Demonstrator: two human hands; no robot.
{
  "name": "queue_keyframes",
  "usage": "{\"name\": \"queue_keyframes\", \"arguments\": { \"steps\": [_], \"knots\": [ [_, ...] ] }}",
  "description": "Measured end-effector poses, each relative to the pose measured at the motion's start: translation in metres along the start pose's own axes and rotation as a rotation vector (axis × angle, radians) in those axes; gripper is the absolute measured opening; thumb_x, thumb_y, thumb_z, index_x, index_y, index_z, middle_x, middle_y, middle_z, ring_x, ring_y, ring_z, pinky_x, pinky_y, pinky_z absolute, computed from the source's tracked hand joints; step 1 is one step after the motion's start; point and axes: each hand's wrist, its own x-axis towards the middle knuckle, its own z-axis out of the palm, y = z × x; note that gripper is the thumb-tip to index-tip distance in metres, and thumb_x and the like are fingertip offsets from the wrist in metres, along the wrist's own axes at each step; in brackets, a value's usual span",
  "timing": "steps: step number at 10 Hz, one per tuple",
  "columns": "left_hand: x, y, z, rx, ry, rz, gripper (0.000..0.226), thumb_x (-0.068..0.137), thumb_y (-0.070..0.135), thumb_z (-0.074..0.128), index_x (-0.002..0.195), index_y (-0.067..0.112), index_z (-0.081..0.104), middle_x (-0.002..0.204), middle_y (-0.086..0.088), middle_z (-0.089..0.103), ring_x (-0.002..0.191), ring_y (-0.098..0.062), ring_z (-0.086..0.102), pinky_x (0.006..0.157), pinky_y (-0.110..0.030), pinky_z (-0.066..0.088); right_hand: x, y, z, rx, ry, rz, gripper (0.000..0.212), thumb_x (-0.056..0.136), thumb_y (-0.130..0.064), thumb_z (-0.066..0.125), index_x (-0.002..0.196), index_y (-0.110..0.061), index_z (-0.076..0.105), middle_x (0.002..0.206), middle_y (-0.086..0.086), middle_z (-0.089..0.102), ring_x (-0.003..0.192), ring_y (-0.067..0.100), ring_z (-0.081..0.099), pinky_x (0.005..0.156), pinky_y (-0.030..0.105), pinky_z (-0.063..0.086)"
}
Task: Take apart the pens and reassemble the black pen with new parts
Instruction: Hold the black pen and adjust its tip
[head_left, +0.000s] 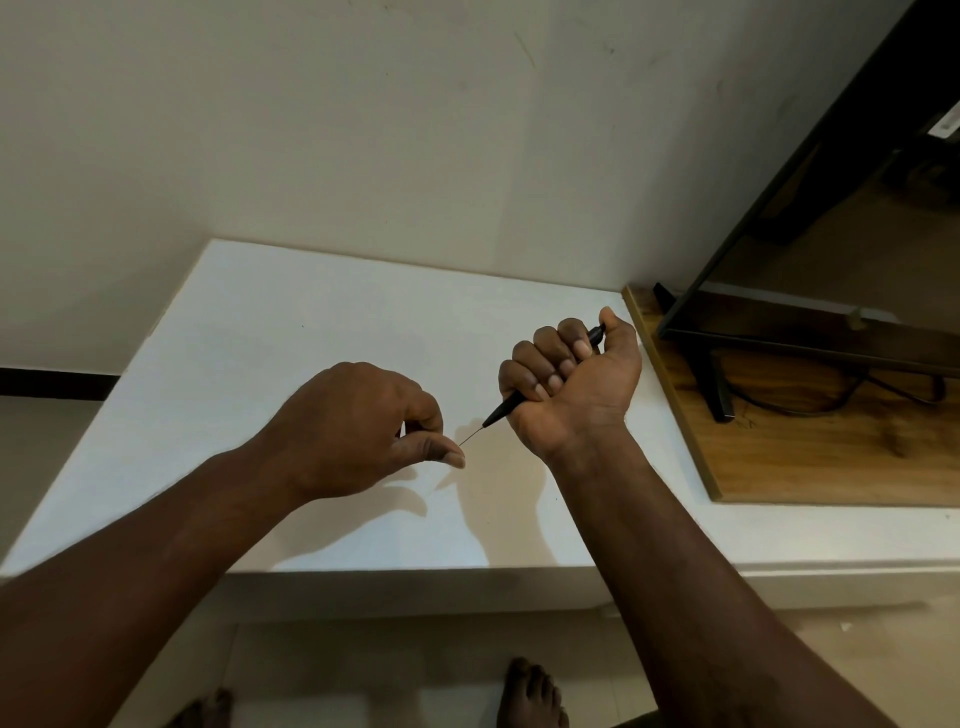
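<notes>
The right hand (571, 379) is gripping the black pen (506, 405) in a closed fist above the white bench (311, 322). Its fingers (540, 353) are curling tightly round the barrel, with the thumb lying along the pen's upper end. The pen is slanting, its pointed end sticking out below the fist towards the left hand (358, 426). A thin rod (470, 435) is running out of that point. The left hand is pinching the rod's far end, thumb tip and forefinger pressed together, while the other fingers are curling under, hidden behind the back of the hand. Both hands are hovering close together. At the right, a television (831, 208) is standing on a wooden board (831, 447).
</notes>
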Motion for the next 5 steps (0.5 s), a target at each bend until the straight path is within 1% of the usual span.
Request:
{"name": "queue_keyframes", "arguments": {
  "steps": [2,5],
  "knots": [
    [0.0006,-0.0003,0.0011,0.008,-0.003,0.003,0.077,0.07,0.094,0.029,0.085,0.037,0.078,0.076,0.019,0.07,0.069,-0.004,0.062,0.06,-0.026,0.047,-0.0005,0.0003,-0.0001,-0.004,0.001,0.0,0.05,0.097,-0.049,0.049,0.058,-0.02,0.036,0.052,-0.005,0.023,0.04,0.011,0.017,0.042,0.022,0.016],
    [0.0012,-0.0006,0.0015,0.022,0.008,0.011,0.078,0.072,0.094,0.026,0.084,0.036,0.078,0.076,0.018,0.071,0.069,-0.005,0.062,0.061,-0.027,0.048,-0.0004,0.001,0.0001,-0.004,-0.003,0.001,0.05,0.096,-0.048,0.049,0.057,-0.02,0.036,0.052,-0.006,0.023,0.04,0.011,0.017,0.041,0.023,0.017]
  ]
}}
